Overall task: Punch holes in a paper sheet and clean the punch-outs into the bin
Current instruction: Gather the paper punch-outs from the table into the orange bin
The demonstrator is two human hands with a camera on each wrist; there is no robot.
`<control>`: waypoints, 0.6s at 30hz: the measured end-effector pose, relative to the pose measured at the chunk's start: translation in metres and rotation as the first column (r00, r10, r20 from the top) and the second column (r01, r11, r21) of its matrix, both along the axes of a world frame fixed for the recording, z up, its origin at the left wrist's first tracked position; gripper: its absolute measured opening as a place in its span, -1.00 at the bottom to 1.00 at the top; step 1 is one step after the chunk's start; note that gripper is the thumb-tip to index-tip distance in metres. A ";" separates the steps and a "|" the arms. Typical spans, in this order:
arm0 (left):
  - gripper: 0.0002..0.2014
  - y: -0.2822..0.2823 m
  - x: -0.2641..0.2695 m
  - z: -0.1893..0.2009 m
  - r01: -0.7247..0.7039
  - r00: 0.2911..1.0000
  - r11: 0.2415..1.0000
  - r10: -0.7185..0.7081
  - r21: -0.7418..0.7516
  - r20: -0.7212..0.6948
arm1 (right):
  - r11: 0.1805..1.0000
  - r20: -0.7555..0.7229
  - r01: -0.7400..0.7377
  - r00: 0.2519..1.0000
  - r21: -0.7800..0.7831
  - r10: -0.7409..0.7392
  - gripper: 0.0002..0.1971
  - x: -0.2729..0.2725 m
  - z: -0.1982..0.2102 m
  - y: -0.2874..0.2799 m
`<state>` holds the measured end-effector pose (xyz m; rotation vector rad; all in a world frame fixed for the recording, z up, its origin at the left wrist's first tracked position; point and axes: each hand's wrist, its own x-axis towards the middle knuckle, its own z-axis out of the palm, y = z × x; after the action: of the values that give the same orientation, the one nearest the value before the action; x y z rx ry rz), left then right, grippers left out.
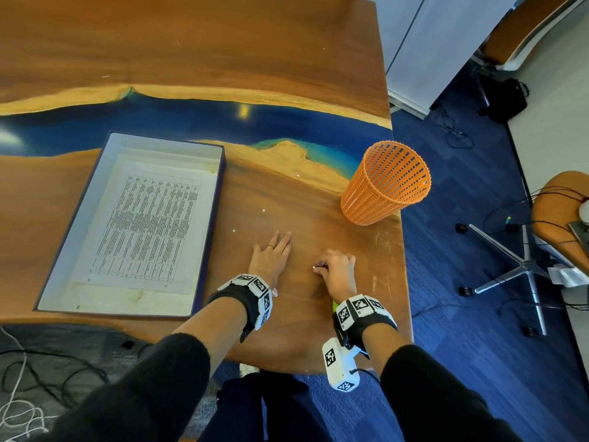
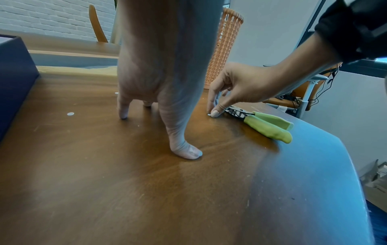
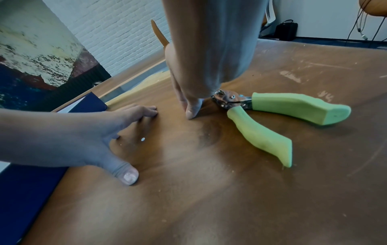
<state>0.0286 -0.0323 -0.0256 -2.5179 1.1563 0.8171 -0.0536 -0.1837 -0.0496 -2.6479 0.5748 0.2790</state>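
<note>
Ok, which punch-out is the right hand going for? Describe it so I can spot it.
Start at the orange mesh bin near the table's right edge and come toward the person to the right hand. The punch-out is the tiny white paper dot at its pinching fingertips, beside the green-handled hole punch. The other dots lie loose, farther left, untouched.

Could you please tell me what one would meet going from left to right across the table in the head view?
Box holding the printed sheet → left hand flat on the table → right hand pinching at a punch-out → orange bin.
</note>
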 end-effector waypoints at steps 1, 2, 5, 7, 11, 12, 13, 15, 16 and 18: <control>0.30 0.000 0.000 -0.001 -0.001 1.000 1.000 0.001 0.002 0.000 | 1.000 0.010 0.005 1.000 0.000 -0.005 -0.84 0.000 -0.001 0.000; 0.30 0.000 0.000 -0.001 -0.002 1.000 1.000 0.002 0.003 0.002 | 1.000 0.020 0.009 1.000 0.000 -0.009 -0.83 0.000 -0.002 0.001; 0.30 -0.001 0.000 0.000 -0.005 1.000 1.000 0.005 0.009 -0.006 | 1.000 0.020 -0.009 1.000 -0.019 0.010 -0.82 0.001 -0.003 0.002; 0.29 -0.002 -0.001 0.000 -0.009 1.000 1.000 0.009 0.008 -0.003 | 0.998 0.019 -0.044 0.999 -0.033 0.045 -0.83 0.000 -0.005 0.002; 0.27 -0.003 -0.002 0.002 -0.017 1.000 1.000 0.017 0.011 -0.010 | 0.994 0.054 -0.097 0.994 -0.043 0.099 -0.83 -0.003 -0.007 0.005; 0.27 -0.003 -0.002 0.002 -0.020 1.000 1.000 0.020 0.013 -0.012 | 0.993 0.065 -0.104 0.992 -0.053 0.107 -0.83 -0.003 -0.008 0.006; 0.28 -0.003 -0.002 0.002 -0.021 1.000 1.000 0.022 0.017 -0.012 | 0.992 0.069 -0.109 0.991 -0.061 0.113 -0.83 -0.003 -0.008 0.007; 0.30 -0.004 -0.002 0.001 -0.020 1.000 1.000 0.020 0.023 -0.011 | 0.992 0.058 -0.112 0.992 -0.061 0.115 -0.80 -0.003 -0.008 0.009; 0.30 -0.004 -0.002 0.001 -0.020 1.000 0.999 0.020 0.026 -0.013 | 0.992 0.051 -0.108 0.993 -0.058 0.111 -0.78 -0.002 -0.008 0.009; 0.30 -0.004 -0.002 0.001 -0.020 1.000 0.999 0.020 0.028 -0.013 | 0.991 0.030 -0.114 0.993 -0.064 0.116 -0.75 -0.001 -0.005 0.010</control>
<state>0.0264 -0.0365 -0.0243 -2.5089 1.1177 0.8509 -0.0541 -0.1735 -0.0545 -2.7448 0.4268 0.2533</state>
